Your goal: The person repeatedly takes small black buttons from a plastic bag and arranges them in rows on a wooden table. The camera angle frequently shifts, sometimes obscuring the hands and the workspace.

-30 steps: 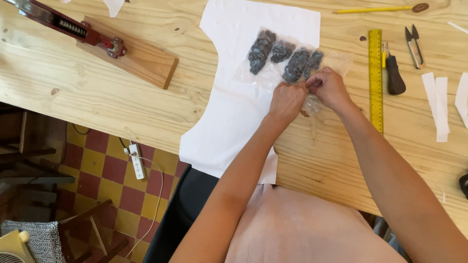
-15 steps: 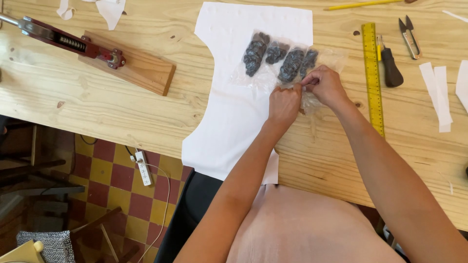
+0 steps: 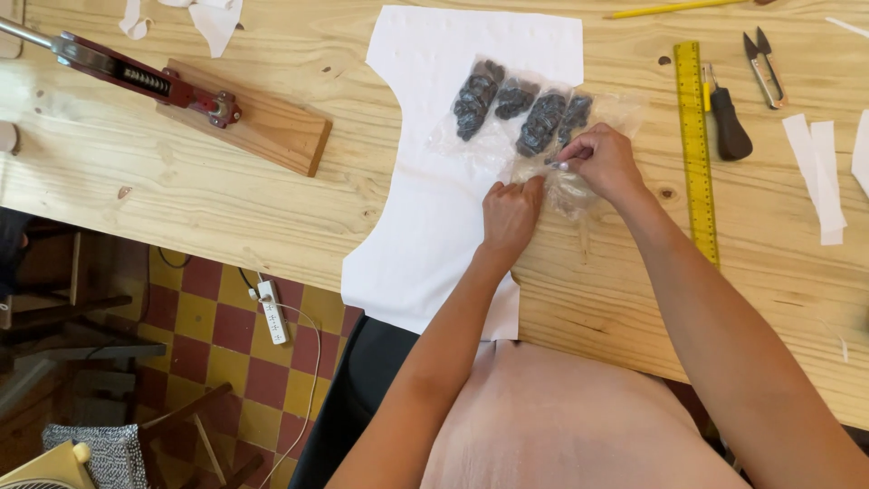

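Note:
A clear plastic bag (image 3: 525,127) holding several clusters of small dark pieces lies on a white cut-out sheet (image 3: 453,163) on the wooden table (image 3: 181,181). My left hand (image 3: 510,215) pinches the bag's near edge. My right hand (image 3: 602,163) grips the same bag's open end just to the right, fingers closed on the crumpled plastic. Both hands sit close together at the bag's near side.
A yellow ruler (image 3: 694,145) lies right of my hands, with a black-handled tool (image 3: 726,122) and small snips (image 3: 765,59) beyond it. A red lever tool on a wooden block (image 3: 244,122) sits at left. White paper strips (image 3: 819,172), a yellow pencil (image 3: 670,9). Checkered floor below.
Both hands stayed on the bag's near edge with only small finger shifts. The view has moved a little, so everything sits slightly lower and left in frame.

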